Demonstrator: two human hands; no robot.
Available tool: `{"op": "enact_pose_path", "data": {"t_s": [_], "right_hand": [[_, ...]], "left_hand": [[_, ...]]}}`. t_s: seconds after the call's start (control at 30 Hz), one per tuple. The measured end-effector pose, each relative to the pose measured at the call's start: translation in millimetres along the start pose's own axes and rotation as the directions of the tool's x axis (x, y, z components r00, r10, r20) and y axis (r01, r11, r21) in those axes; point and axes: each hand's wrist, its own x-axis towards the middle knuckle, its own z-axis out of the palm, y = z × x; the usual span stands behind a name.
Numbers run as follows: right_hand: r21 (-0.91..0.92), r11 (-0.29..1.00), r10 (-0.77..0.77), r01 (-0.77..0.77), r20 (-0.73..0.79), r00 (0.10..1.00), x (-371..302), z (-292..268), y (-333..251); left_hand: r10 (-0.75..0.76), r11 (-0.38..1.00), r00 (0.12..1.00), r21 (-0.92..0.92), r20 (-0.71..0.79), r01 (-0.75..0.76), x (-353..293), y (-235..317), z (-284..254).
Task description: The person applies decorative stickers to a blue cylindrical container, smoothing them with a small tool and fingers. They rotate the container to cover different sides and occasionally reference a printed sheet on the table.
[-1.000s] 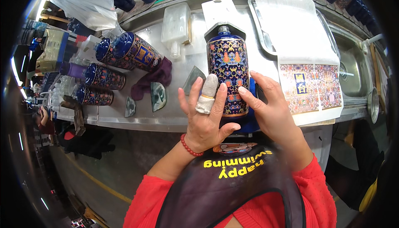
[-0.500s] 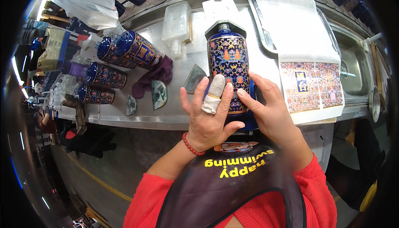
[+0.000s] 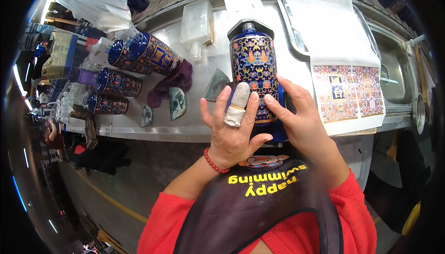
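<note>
A dark blue bottle (image 3: pixel 254 64) covered in a colourful floral pattern lies on the steel table, its neck pointing away from me. My left hand (image 3: pixel 235 129) rests over the bottle's lower left part with fingers spread. One finger wears a grey-white cloth cover (image 3: pixel 238 103) with a band. On the opposite side, my right hand (image 3: pixel 301 115) lies along the bottle's edge, thumb on the pattern and fingers stretched out. An angular grey rest (image 3: pixel 268 27) shows behind the bottle's neck. The bottle's base is partly hidden behind my hands.
Several patterned blue bottles (image 3: pixel 155 57) and a purple cloth (image 3: pixel 178 80) are at left. Glassy flat pieces (image 3: pixel 177 103) lie nearer. A clear plastic container (image 3: pixel 194 22) stands behind. At right are printed pattern sheets (image 3: pixel 347 92), a metal tray (image 3: pixel 289 27) and a sink (image 3: pixel 398 80).
The bottles along the far edge have shifted to the right. My hands and the bottle between them stay nearly in place.
</note>
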Motion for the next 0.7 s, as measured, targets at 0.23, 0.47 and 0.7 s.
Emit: {"op": "enact_pose_path", "data": {"t_s": [0.23,0.47,0.7], "right_hand": [[0.008,1.0,-0.01,0.009,0.03,1.0,-3.5,-0.1,-0.8],[0.035,0.999,-0.001,0.0,0.02,1.0,-5.8,0.5,-1.3],[0.041,0.997,0.066,-0.066,0.002,0.998,-1.0,2.4,-1.8]], "left_hand": [[0.017,1.0,1.0,0.009,0.013,-0.017,1.1,0.7,2.4],[0.03,0.998,0.997,-0.057,-0.078,-0.035,-11.7,-2.5,4.2],[-0.062,0.987,0.995,-0.151,-0.073,0.051,-0.9,-8.0,4.3]]}}
